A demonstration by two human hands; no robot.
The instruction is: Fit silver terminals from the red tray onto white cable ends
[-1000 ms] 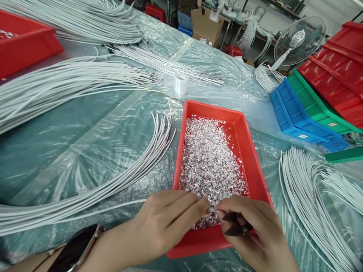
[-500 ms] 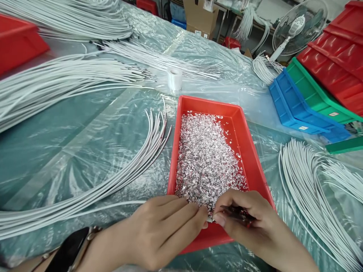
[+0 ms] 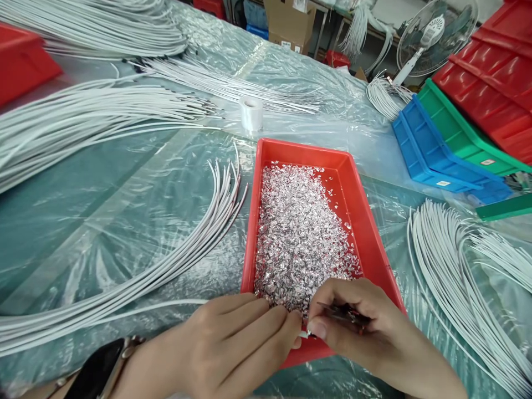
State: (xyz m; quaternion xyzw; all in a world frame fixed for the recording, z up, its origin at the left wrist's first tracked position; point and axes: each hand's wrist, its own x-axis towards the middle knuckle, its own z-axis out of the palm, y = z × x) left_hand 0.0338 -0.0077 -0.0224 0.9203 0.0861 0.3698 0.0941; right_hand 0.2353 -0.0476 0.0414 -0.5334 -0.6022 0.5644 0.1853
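A red tray (image 3: 374, 233) in front of me holds a heap of small shiny metal pieces (image 3: 299, 238). Both hands meet over its near edge. My left hand (image 3: 236, 343) is closed, pinching the end of a thin white cable (image 3: 166, 305) that trails off to the left. My right hand (image 3: 353, 327) is closed too, holding a small dark tool (image 3: 341, 315) and pinching a tiny metal piece against the cable end. A dark watch (image 3: 97, 368) sits on my left wrist.
Bundles of white cables lie left (image 3: 83, 122), beside the tray (image 3: 199, 233) and right (image 3: 453, 266). A tape roll (image 3: 251, 113) stands behind the tray. Blue (image 3: 432, 160), green (image 3: 457, 133) and red (image 3: 494, 83) bins are stacked at right; a fan (image 3: 432, 33) beyond.
Both hands stay pinched together at the tray's near edge and have drifted slightly left and down in the picture. The view has tilted a little.
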